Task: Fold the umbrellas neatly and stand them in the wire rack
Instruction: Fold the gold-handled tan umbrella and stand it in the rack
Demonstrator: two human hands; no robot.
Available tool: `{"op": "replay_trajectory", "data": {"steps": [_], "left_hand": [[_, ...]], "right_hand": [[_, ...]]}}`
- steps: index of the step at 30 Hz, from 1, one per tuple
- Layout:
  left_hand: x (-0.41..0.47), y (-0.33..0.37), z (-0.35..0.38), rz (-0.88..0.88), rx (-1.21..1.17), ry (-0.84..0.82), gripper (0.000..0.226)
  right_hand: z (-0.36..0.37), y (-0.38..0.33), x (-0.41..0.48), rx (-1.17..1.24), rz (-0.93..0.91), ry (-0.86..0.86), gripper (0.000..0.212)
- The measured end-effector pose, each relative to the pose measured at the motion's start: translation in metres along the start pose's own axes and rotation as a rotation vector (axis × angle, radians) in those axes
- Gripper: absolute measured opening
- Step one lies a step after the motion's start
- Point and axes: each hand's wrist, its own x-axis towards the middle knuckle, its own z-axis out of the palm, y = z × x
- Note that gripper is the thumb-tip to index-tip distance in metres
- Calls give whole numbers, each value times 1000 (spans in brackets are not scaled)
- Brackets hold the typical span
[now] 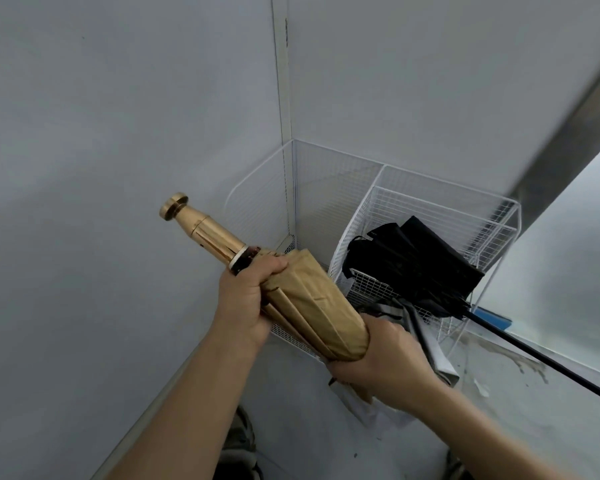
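1. Left hand (pixel 246 296) wrapped round the gold umbrella (pixel 312 303) at the canopy top, just below the handle (pixel 201 226). Right hand (pixel 385 355) clamped on the canopy's lower end.
2. Held in mid-air on a slant, handle up-left, just in front of the wire rack (pixel 430 202) in the wall corner. Not yet in the rack.
3. Step, by judgement: tightening the folds before stowing. Keep the left grip fixed, twist with the right in one direction so the pleats wrap flat, then lower tip-first into a free compartment.
4. Mind the black umbrella (pixel 416 265) lying slantwise across the rack with its shaft poking out lower right. Could block the slot.
5. Look: tan-gold fabric, pleats mostly flat with a few creases, shiny brass-coloured handle with a disc cap. No closing strap visible.
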Motion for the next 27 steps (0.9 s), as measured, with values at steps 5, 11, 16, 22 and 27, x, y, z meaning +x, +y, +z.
{"op": "replay_trajectory", "data": {"steps": [5, 11, 16, 22, 27], "left_hand": [[2, -23, -3, -211, -9, 365, 50], [8, -4, -5, 23, -11, 100, 27], [2, 4, -6, 80, 77, -149, 21], [-4, 5, -1, 84, 122, -283, 23], [-9, 3, 2, 88, 153, -324, 25]], "right_hand": [[24, 12, -5, -377, -285, 433, 48], [5, 1, -7, 418, -61, -34, 58], [-11, -6, 0, 920, 63, -117, 82], [-16, -7, 1, 956, 158, -116, 59], [-11, -8, 0, 987, 197, -214, 48]]}}
